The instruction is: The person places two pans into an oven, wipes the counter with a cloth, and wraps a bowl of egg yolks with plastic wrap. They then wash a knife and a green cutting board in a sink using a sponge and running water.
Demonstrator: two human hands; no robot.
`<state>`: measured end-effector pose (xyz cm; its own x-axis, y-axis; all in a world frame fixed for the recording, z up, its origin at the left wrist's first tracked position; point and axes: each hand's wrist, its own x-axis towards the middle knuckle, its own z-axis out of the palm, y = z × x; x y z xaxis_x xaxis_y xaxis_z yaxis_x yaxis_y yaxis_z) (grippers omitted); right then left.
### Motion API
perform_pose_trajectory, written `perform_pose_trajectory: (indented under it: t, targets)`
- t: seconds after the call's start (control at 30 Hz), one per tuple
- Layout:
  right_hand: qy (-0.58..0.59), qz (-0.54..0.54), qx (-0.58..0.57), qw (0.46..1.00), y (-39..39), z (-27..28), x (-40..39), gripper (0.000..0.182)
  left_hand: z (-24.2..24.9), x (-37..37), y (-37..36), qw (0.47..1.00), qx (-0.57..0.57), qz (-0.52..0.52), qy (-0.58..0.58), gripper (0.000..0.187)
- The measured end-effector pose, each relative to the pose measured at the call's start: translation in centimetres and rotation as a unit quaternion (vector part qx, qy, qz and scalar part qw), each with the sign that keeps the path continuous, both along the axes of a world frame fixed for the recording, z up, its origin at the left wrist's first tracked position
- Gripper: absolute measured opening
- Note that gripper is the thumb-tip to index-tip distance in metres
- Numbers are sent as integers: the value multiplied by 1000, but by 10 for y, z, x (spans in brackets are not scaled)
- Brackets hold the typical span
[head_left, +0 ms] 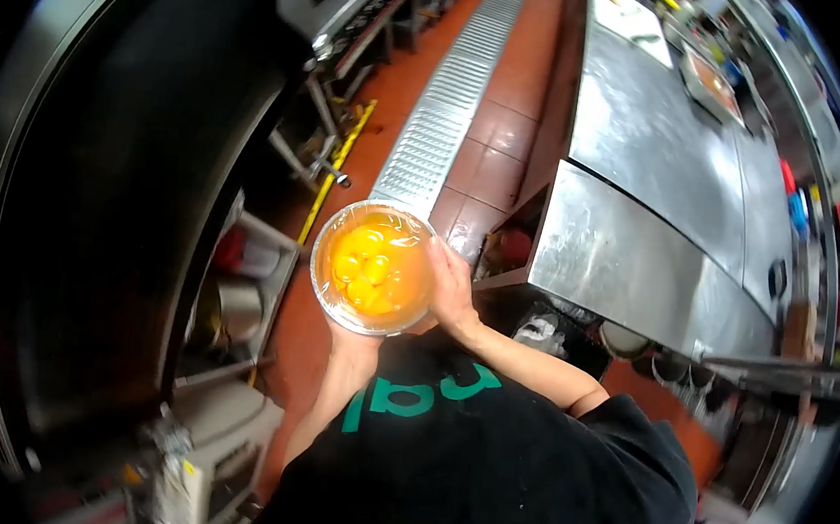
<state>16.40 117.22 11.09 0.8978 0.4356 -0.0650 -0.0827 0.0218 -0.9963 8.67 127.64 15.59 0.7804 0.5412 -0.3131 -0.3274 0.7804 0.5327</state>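
Note:
A round bowl (317,289) of raw eggs is held in front of my chest, with clear plastic wrap seemingly stretched over its top. Several orange egg yolks (369,266) show inside. My right hand (452,289) grips the bowl's right side, fingers curled along the wall and partly hidden beneath it. Under the near edge, my left hand (354,347) supports the bowl; most of its fingers are out of sight below.
A metal drain grate (440,117) runs ahead along the red tile floor (501,141). To the right stand steel counters (637,228), bearing a tray of food (713,85) and a white board (634,22) farther back. A large dark appliance (134,174) fills the left side.

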Motion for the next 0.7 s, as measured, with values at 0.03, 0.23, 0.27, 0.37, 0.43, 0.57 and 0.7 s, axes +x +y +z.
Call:
perform_pose_trajectory:
  t: [0.03, 0.23, 0.27, 0.37, 0.43, 0.57, 0.7]
  targets:
    - [-22, -18, -20, 999, 3, 9, 11, 34, -2, 16, 11, 998, -50, -31, 1, 45]
    - [-178, -103, -173, 963, 6, 18, 94, 27, -34, 129, 59, 962, -184, -198, -34, 45]
    - [-180, -83, -175, 964, 3, 15, 112, 27, -47, 148, 66, 959, -177, -220, -38, 46]
    - [-19, -2, -138, 990, -4, 13, 167, 28, -58, 212, 75, 949, -191, -250, -24, 46]
    - [139, 65, -77, 985, -7, -5, 206, 29, -58, 254, 80, 946, -196, -258, -10, 46]
    - [170, 40, -18, 985, 18, 27, 283, 30, -43, 349, 91, 944, -206, -259, -1, 47]
    - [219, -45, 8, 975, 54, 4, 355, 30, -36, 437, 99, 939, -235, -249, 11, 47]
